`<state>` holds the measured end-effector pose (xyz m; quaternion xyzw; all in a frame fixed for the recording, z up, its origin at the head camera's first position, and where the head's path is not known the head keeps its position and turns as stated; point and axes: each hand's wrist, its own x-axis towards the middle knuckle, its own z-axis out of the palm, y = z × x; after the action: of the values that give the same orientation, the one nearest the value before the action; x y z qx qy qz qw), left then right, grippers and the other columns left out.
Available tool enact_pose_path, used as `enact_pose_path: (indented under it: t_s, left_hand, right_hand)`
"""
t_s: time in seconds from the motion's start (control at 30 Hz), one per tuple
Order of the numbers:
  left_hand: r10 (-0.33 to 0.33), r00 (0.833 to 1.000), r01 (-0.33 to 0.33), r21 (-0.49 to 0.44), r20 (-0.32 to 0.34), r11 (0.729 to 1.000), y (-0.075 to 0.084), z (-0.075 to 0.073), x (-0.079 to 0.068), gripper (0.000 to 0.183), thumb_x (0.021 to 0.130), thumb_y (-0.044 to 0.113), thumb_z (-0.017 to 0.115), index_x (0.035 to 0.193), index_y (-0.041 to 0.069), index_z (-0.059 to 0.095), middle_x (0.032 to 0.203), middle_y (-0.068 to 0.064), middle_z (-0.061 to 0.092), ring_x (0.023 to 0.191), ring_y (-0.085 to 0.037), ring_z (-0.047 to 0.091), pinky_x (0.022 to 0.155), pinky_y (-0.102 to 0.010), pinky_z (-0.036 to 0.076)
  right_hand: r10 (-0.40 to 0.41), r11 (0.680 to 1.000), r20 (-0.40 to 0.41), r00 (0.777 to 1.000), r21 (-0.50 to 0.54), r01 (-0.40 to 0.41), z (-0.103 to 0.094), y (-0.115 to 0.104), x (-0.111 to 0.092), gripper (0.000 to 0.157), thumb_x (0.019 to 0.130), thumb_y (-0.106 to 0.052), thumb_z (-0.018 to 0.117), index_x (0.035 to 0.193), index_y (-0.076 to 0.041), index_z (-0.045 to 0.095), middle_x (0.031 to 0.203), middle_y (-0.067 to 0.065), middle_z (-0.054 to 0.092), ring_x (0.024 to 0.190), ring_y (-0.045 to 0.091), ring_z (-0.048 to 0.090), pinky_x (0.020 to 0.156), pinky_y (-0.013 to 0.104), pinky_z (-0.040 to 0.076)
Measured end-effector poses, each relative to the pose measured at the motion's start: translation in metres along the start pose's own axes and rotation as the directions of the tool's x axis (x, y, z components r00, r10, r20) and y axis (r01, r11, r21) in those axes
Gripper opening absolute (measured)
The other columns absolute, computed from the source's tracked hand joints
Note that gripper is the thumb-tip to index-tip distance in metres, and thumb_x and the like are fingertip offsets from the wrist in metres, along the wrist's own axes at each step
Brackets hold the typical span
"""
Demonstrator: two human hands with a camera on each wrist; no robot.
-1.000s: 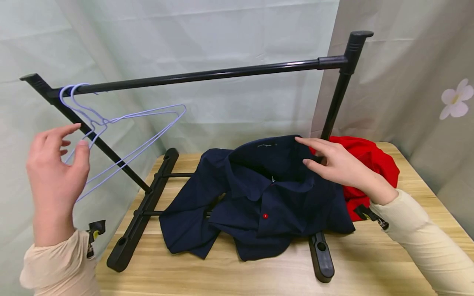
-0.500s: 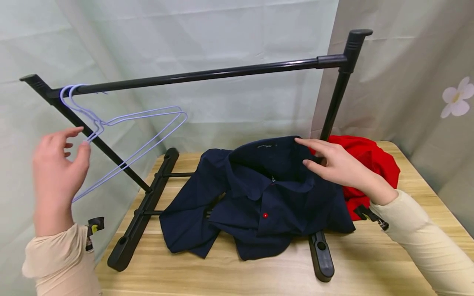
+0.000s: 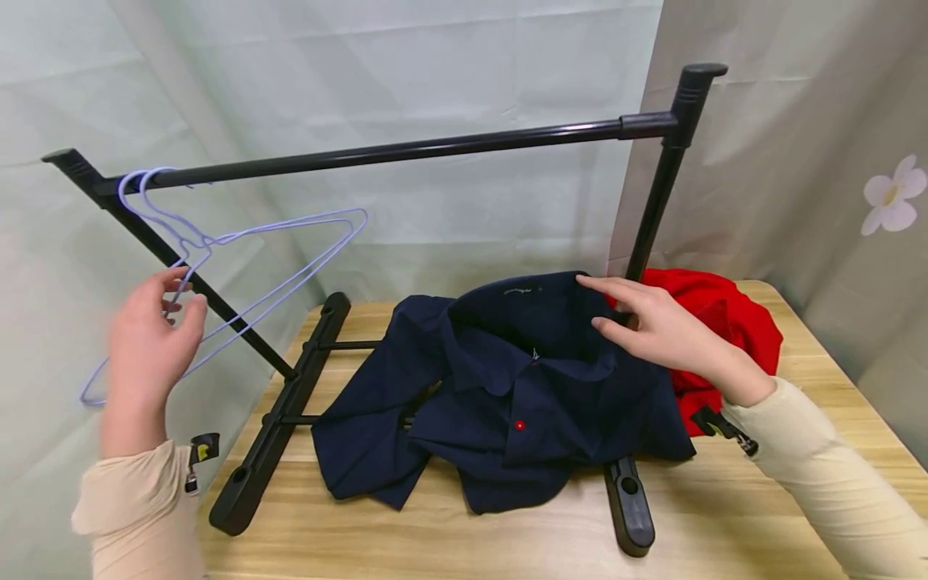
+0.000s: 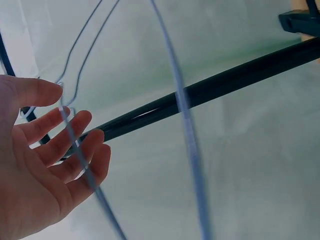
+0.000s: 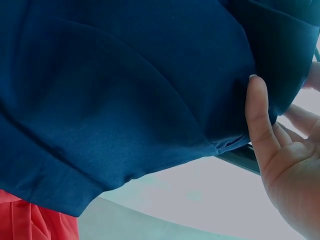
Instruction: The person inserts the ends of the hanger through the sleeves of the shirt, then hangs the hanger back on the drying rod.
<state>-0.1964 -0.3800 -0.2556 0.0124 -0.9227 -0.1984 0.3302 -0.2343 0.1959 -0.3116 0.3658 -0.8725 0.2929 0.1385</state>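
My left hand (image 3: 152, 338) is raised by two lilac wire hangers (image 3: 356, 219), which hang by their hooks at the rack's left end. In the left wrist view, a hanger wire (image 4: 192, 145) crosses in front of its loosely bent fingers (image 4: 90, 150), with the thumb apart above. A navy button-up shirt (image 3: 471, 419) lies on the table, its collar spread wide. At the collar's right side my right hand (image 3: 663, 326) holds the cloth. The right wrist view has the thumb (image 5: 257, 105) on one face of the fabric and the other fingers partly hidden behind it.
A black garment rack (image 3: 406, 151) stands on the wooden table (image 3: 391, 540), the shirt draped over its lower part. Behind the right hand lies a bunched red garment (image 3: 739, 322). Pale curtains (image 3: 435, 72) hang behind.
My left hand has moved right and slightly down, in among the hanger wires. The hangers have swung a little. My right hand and the shirt have stayed put.
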Motion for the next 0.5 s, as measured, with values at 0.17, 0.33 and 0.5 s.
enact_pose_path:
  t_s: [0.17,0.33,0.5]
  left_hand:
    - [-0.037,0.999,0.037,-0.027,0.004,0.999,-0.002,0.011,-0.006,0.048,0.092,0.025,0.049,0.138,0.013,0.041,0.11,-0.014,0.062,0.076,0.012,0.04,0.06,-0.013,0.034]
    - [-0.051,0.997,0.048,-0.059,-0.059,0.997,-0.002,0.022,-0.007,0.042,0.093,0.026,0.048,0.133,0.013,0.049,0.101,-0.012,0.065,0.071,0.017,0.041,0.059,-0.009,0.034]
    - [-0.043,0.995,0.038,-0.057,-0.091,0.998,-0.003,0.027,-0.007,0.036,0.095,0.029,0.046,0.127,0.014,0.055,0.086,-0.008,0.067,0.058,0.01,0.043,0.052,-0.015,0.033]
  right_hand:
    - [0.011,1.0,0.001,1.0,0.007,-0.011,0.001,0.0,-0.002,0.057,0.088,-0.017,0.063,0.14,-0.02,0.042,0.127,0.002,0.051,0.059,0.009,0.049,0.054,0.024,0.044]
    - [0.016,1.0,-0.011,1.0,0.014,-0.016,0.0,0.0,-0.004,0.056,0.088,-0.017,0.063,0.14,-0.02,0.043,0.132,0.003,0.049,0.07,0.011,0.053,0.056,0.024,0.046]
    - [0.015,1.0,-0.005,1.0,0.011,-0.015,0.0,0.0,-0.005,0.056,0.088,-0.017,0.063,0.14,-0.02,0.042,0.131,0.003,0.05,0.061,0.009,0.049,0.055,0.024,0.044]
